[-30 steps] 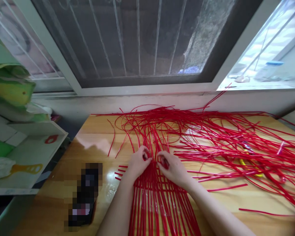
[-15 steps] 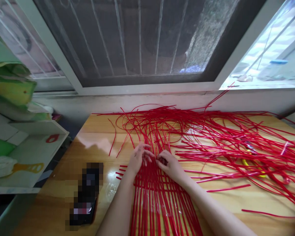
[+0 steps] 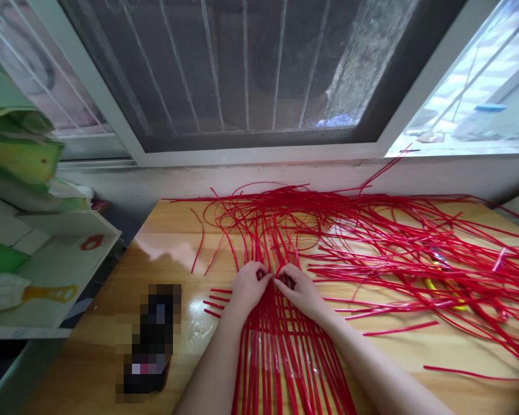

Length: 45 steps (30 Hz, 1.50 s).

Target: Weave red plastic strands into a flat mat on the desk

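Note:
A woven mat of thin red strips (image 3: 285, 351) lies on the wooden table (image 3: 112, 369), with long upright strips crossed by a few horizontal ones. My left hand (image 3: 247, 287) and my right hand (image 3: 300, 292) rest side by side on the mat's far edge. Both have their fingers curled and pinched on red strips at the weave. The fingertips almost touch each other. Loose red strips (image 3: 393, 248) fan out from the mat toward the window and to the right.
A dark blurred object (image 3: 149, 343) lies on the table to the left. A yellow-handled tool (image 3: 441, 282) shows under the strips at right. White shelves (image 3: 47, 271) with green items stand at left. A barred window (image 3: 242, 75) is behind the table.
My left hand's fingers, which were lifted and spread half a second ago, have curled back down onto the strips beside my right hand. The view shifted slightly.

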Motion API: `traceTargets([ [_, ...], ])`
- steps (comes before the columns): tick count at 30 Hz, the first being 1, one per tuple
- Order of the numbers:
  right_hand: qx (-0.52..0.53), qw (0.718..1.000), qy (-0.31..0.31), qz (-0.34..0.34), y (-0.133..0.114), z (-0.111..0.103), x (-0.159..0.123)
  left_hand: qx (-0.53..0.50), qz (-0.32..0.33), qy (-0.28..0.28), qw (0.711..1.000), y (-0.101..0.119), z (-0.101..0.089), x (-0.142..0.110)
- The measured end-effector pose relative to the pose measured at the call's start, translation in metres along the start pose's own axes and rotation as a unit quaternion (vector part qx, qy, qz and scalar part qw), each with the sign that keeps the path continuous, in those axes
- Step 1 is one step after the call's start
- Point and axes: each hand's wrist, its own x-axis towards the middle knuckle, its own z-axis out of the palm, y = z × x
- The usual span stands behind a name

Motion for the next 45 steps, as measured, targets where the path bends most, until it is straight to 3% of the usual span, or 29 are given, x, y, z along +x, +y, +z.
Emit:
traceTargets([
  [7, -0.053, 0.998, 0.013, 0.022, 0.004, 0.006, 0.007, -0.150, 0.046, -0.093, 0.983, -0.005, -0.021, -0.001],
  [12, -0.096, 0.995, -0.006, 0.023, 0.005, 0.008, 0.006, -0.156, 0.099, -0.133, 0.974, -0.006, -0.026, -0.005],
  [19, -0.056, 0.998, -0.028, -0.025, -0.002, 0.003, 0.000, -0.183, 0.027, 0.016, 0.983, -0.009, -0.009, 0.001],
  [24, -0.044, 0.999, -0.012, -0.017, -0.004, 0.002, -0.005, -0.194, 0.017, 0.029, 0.980, -0.013, -0.009, 0.002],
  [29, -0.084, 0.991, 0.021, -0.105, -0.011, 0.005, -0.010, -0.235, 0.045, -0.088, 0.967, -0.013, -0.028, 0.000],
  [35, -0.107, 0.991, -0.027, -0.075, -0.008, 0.011, -0.002, -0.270, 0.083, -0.163, 0.945, -0.004, -0.039, -0.005],
  [38, -0.088, 0.994, -0.015, -0.062, -0.003, 0.012, 0.001, -0.205, 0.096, -0.161, 0.961, -0.004, -0.039, -0.006],
  [41, -0.070, 0.996, -0.006, -0.062, -0.001, 0.012, 0.001, -0.063, 0.102, -0.114, 0.986, -0.006, -0.037, -0.006],
  [45, -0.075, 0.995, -0.013, -0.062, -0.003, 0.011, -0.001, 0.075, 0.094, -0.087, 0.989, -0.002, -0.030, -0.009],
])
